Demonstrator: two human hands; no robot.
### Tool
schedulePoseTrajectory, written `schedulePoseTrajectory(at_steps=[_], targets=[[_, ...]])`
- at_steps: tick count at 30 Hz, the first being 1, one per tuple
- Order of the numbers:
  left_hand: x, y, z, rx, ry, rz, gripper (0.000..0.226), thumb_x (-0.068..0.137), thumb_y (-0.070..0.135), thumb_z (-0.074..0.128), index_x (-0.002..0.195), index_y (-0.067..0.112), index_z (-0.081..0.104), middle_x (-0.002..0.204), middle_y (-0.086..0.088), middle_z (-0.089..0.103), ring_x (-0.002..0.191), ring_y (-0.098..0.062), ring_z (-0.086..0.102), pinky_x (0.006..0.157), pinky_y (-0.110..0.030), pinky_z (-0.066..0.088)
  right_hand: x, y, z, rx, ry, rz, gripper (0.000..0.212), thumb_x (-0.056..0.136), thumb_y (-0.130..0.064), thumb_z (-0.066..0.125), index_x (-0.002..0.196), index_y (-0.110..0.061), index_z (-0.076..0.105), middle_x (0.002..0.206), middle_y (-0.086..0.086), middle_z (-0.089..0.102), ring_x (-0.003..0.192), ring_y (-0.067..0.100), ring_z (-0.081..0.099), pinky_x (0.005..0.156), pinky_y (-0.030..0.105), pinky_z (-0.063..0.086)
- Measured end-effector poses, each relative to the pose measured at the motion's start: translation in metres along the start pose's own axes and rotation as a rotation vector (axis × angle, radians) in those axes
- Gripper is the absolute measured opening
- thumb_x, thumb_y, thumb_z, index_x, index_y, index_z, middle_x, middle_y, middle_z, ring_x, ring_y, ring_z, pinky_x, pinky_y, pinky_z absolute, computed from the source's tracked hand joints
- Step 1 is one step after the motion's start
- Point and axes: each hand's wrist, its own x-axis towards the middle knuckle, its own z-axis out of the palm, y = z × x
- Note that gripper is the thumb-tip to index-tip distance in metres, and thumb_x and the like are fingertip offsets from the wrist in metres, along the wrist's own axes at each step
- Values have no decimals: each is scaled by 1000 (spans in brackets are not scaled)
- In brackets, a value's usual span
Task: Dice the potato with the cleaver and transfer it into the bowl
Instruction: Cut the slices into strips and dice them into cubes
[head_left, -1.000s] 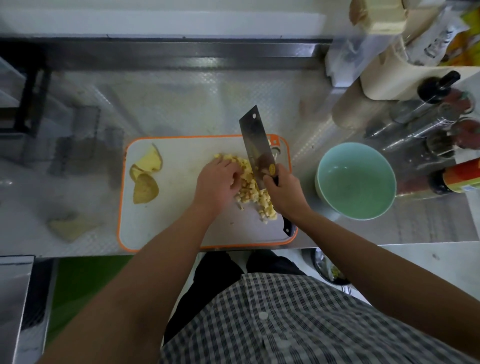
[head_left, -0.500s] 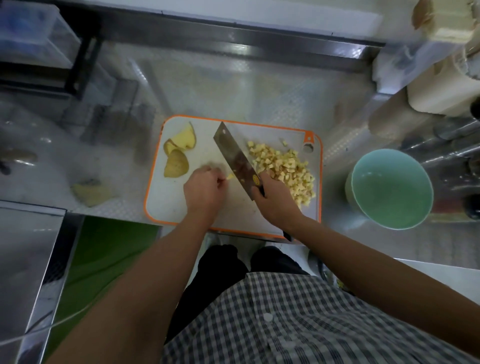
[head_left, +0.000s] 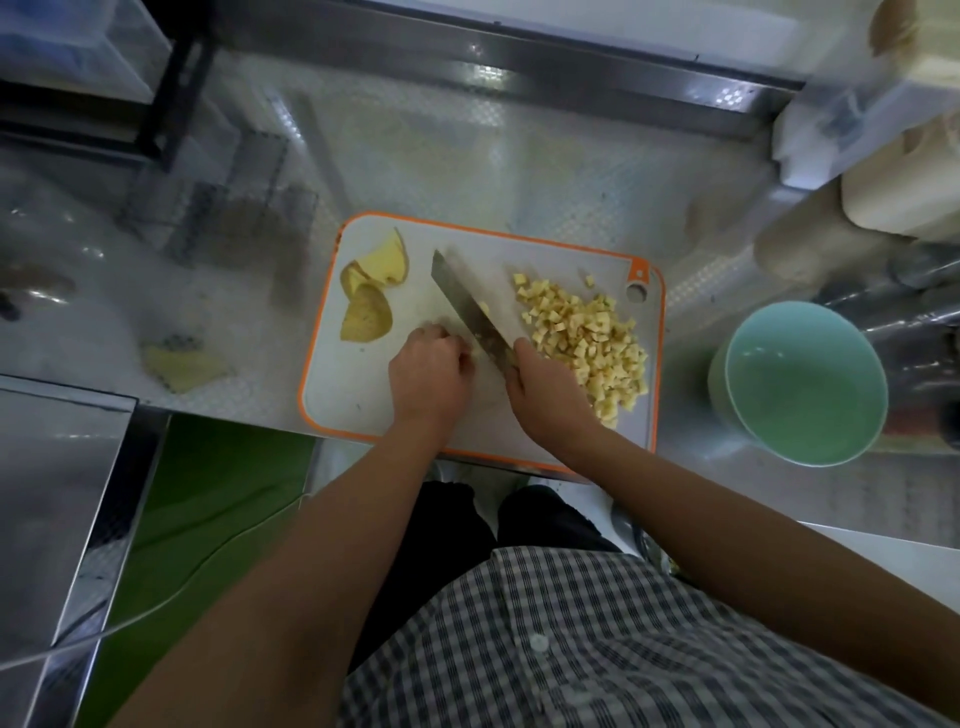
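Note:
A heap of diced potato (head_left: 587, 338) lies on the right part of the white, orange-rimmed cutting board (head_left: 363, 395). My right hand (head_left: 545, 400) grips the cleaver (head_left: 467, 312) by its handle, blade slanting up to the left across the board's middle. My left hand (head_left: 428, 371) sits just left of the blade with curled fingers, pinching a small potato bit at the blade's edge. A few potato slices (head_left: 369, 296) lie at the board's far left. The mint-green bowl (head_left: 878, 415) stands empty to the right of the board.
The board lies on a metal counter (head_left: 519, 171), overhanging its near edge. Bottles and a cream container (head_left: 883, 208) crowd the far right. A potato peel (head_left: 182, 364) lies on the counter left of the board. A metal surface (head_left: 52, 493) is at lower left.
The diced heap now lies to the right of the cleaver. Cleaver and both hands shifted left toward the board's middle, my left hand coming off the heap. The camera view moved too.

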Motion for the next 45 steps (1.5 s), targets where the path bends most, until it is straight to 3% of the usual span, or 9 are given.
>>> schedulePoseTrajectory(at_steps=[8,14,20,23,26,32,35,41,45], targets=[[1,-1,1,-51,18,-43,17,80,20,60,89,17,74,88,-6,62,91,-26,55,60,-33,43,-7,-4,-8,3,-2,-24,13,94,-11,45,87,-12,34,62,9,44,52,29,43,46,35,25],[1,0,6,-50,45,-55,13,81,20,61,80,13,72,83,-5,61,87,-26,55,55,-31,36,-1,-1,7,-75,-30,40,9,96,-16,43,98,-7,42,75,16,54,61,31,48,51,35,30],[2,-6,4,-296,-37,40,27,85,28,65,108,15,71,91,-8,67,90,-27,60,76,-35,47,5,4,-8,128,71,108,18,99,-14,42,110,-1,46,60,2,45,48,21,45,43,30,27],[-1,-7,0,-387,15,41,32,93,29,56,119,12,65,97,-10,71,92,-25,63,82,-34,48,2,8,-17,159,65,100,10,99,-15,42,99,-5,45,58,2,45,45,16,42,42,30,25],[-6,-14,-3,-398,121,-40,25,94,20,52,113,11,66,103,-8,68,92,-25,61,79,-32,45,-5,4,-16,190,33,77,11,99,-15,43,89,-12,39,60,4,46,47,19,42,43,31,28],[-16,-22,-3,-343,177,-267,14,94,22,48,89,14,59,82,-6,62,72,-25,57,59,-32,38,-21,-9,7,142,-47,21,18,98,-15,44,84,-9,35,60,2,37,50,17,35,47,34,22],[-19,-18,-1,-319,130,-254,16,94,23,48,91,13,60,87,-7,62,74,-23,55,61,-30,35,-22,-1,7,131,-46,79,17,98,-17,44,85,-9,36,62,1,38,55,20,39,53,33,26],[-20,-5,3,-306,63,-142,16,93,20,50,95,11,62,94,-7,62,82,-24,57,66,-26,34,-18,38,-23,196,102,265,14,99,-20,44,93,-7,43,69,8,51,56,21,47,46,31,32],[-16,5,3,-327,48,-86,15,92,20,51,94,12,64,94,-5,64,82,-23,59,66,-25,35,-23,35,-23,191,93,214,12,98,-17,44,91,-7,42,68,10,51,53,21,46,45,30,32]])
